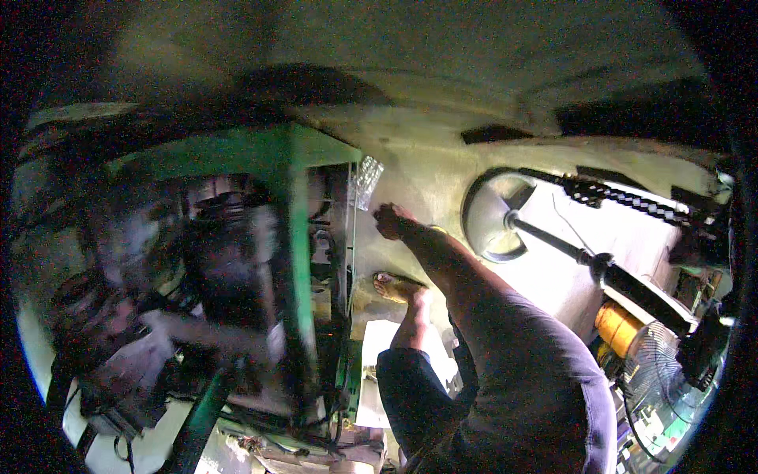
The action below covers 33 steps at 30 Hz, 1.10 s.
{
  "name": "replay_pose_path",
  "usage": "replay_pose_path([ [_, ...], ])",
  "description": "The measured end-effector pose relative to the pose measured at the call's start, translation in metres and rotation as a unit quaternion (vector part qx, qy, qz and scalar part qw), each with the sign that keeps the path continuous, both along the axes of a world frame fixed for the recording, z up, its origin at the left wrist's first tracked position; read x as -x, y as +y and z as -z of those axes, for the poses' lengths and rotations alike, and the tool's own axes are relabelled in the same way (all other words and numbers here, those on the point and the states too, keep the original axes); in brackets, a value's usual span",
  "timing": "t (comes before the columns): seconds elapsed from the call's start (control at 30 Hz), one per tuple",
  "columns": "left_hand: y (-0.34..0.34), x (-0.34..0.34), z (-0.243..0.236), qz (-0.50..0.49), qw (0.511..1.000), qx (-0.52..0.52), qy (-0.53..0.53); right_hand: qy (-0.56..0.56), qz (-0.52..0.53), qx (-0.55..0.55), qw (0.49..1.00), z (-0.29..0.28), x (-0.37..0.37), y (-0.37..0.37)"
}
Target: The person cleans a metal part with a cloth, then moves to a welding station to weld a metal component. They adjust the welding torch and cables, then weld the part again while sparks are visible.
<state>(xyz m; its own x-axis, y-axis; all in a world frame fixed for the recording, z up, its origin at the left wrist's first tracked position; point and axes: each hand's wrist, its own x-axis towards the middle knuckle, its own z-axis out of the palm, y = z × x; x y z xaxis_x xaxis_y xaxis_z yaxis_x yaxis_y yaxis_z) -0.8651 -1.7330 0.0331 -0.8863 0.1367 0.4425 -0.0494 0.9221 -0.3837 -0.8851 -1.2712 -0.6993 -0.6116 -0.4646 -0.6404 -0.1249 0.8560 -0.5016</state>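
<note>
Green metal frame point(300, 229) stands at nine o'clock from the right hand point(390, 220); its fingers are too dark to tell whether they grasp anything, and the left hand is out of view. A shiny crinkled packet point(368, 183) sits nearby at eleven o'clock. Reaching in dim light could scrape knuckles against the frame's edge.

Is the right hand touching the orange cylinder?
No, the right hand is near the silvery sheet, with the orange cylinder well away to the right.
</note>
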Motion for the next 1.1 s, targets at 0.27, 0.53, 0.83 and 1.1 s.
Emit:
replay_pose_path([
  [0.27, 0.016, -0.003, 0.094, -0.028, 0.998, -0.035, -0.049, 0.017, 0.322, 0.201, 0.925, 0.128, 0.047, -0.091],
  [0.53, 0.017, 0.010, 0.113, -0.046, 0.997, 0.005, -0.059, 0.035, 0.262, 0.081, 0.961, 0.229, 0.066, -0.141],
  [0.83, 0.009, 0.010, 0.129, -0.012, 0.985, -0.131, -0.114, 0.245, -0.034, -0.155, 0.956, 0.207, 0.052, -0.133],
  [1.1, 0.010, 0.008, 0.119, -0.012, 0.987, -0.142, -0.072, 0.222, 0.027, 0.001, 0.975, 0.038, 0.057, -0.039],
])
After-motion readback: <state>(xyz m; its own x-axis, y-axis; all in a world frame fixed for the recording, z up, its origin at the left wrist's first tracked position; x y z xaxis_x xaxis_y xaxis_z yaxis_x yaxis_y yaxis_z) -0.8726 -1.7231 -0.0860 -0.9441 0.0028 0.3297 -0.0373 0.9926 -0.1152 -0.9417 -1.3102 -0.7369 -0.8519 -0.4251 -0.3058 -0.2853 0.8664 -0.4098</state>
